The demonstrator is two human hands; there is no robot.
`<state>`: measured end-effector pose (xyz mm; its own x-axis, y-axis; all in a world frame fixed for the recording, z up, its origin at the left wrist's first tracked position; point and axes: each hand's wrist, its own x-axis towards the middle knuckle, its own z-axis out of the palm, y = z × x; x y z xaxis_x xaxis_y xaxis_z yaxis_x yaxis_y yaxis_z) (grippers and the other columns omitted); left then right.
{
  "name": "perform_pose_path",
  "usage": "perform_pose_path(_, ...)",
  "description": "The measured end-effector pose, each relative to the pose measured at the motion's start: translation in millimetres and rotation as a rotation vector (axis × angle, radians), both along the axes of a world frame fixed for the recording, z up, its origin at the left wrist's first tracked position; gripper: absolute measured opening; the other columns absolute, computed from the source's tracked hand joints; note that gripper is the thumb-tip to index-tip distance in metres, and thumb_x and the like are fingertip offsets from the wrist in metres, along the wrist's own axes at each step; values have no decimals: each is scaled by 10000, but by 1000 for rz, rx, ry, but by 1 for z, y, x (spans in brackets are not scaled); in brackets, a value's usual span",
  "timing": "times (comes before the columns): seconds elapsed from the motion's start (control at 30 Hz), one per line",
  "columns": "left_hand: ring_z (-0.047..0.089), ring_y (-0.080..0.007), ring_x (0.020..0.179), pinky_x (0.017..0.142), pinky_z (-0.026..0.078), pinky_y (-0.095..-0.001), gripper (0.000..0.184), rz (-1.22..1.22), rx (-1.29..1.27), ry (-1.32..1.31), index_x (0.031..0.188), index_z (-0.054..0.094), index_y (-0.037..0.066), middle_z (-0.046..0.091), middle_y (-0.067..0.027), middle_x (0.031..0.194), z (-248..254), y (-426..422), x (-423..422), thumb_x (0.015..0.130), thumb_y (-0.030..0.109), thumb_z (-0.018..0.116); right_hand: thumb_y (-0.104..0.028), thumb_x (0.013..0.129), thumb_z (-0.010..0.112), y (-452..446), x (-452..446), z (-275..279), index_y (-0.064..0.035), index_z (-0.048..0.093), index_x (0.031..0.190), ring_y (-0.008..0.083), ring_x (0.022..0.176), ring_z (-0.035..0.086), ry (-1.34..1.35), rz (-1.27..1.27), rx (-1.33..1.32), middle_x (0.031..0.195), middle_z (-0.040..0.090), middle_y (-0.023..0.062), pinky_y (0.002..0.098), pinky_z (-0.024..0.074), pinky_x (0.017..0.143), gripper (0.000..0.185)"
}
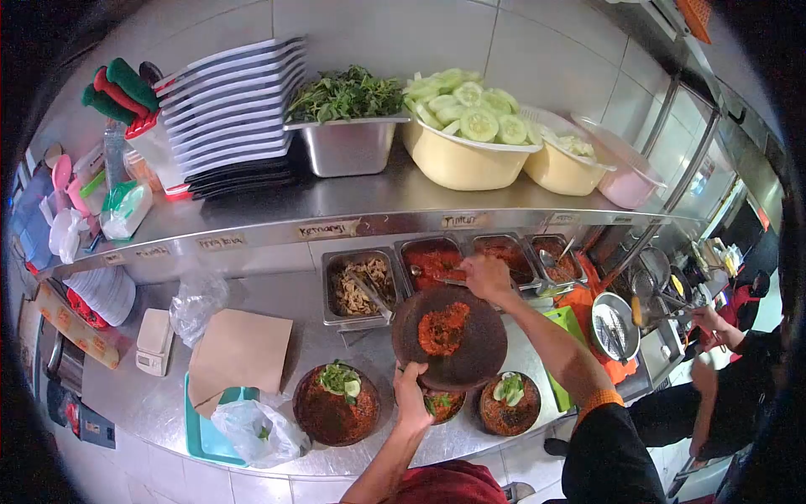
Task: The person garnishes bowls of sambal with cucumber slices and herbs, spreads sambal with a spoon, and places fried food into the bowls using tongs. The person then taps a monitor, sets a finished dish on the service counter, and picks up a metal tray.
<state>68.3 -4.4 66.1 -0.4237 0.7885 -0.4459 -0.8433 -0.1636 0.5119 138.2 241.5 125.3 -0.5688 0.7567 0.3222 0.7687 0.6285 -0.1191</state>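
Glossy metal shelf [369, 206]; matt brown paper [243, 349]; 2 yellow plastic basins [466, 160].

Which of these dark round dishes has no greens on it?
The raised dish, with your left hand at its near edge. It shows only red paste; the three lower dishes all have greens.

There are four dark bowls [483, 346], five rectangular metal pans [348, 151], two yellow tubs [466, 164].
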Motion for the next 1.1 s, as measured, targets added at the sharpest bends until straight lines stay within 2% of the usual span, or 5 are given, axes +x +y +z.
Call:
perform_pose_path(0.33, 482, -102, 691, 589, 356, -256, 141, -38, -127, -44, 870, 523, 152, 544, 42, 809, 0, -5, -5, 756, 214, 578, -97, 850, 568, -16, 51, 13, -111, 697, 1038, 273, 942, 650, 607, -51, -806, 939, 684, 166, 331, 498, 800, 229)
perform_pose_path(0.57, 516, -80, 658, 497, 383, -230, 236, -42, -70, -74, 999, 499, 135, 548, 23, 840, -2, -4, -3, 768, 119, 547, -157, 889, 542, -146, 73, 24, -68, 678, 981, 350, 810, 648, 215, -26, -149, 892, 668, 170, 412, 510, 711, 187)
perform_pose_path(0.87, 523, -69, 620, 460, 394, -214, 214, 16, -50, -49, 1016, 514, 108, 574, 20, 871, 10, -11, 3, 807, 96, 556, -152, 898, 565, -148, 97, 35, -86, 667, 1046, 263, 803, 669, 127, 216, -493, 895, 671, 156, 371, 508, 688, 192)
perform_pose_path(1.03, 601, -154, 926, 752, 517, -313, 297, 53, 151, -65, 1153, 503, 73, 584, -53, 1097, 10, -16, 4, 909, 225, 576, -129, 889, 562, -149, 84, 27, -86, 675, 1035, 298, 823, 655, 119, 15, -288, 922, 665, 161, 380, 504, 704, 189)
perform_pose_path(1.1, 585, -173, 993, 821, 500, -338, 340, 57, 157, -60, 1180, 494, 64, 569, -66, 1142, 13, -19, 5, 914, 256, 580, -99, 880, 548, -167, 79, 28, -73, 674, 1023, 332, 803, 650, 218, 209, -422, 897, 663, 175, 386, 506, 684, 193)
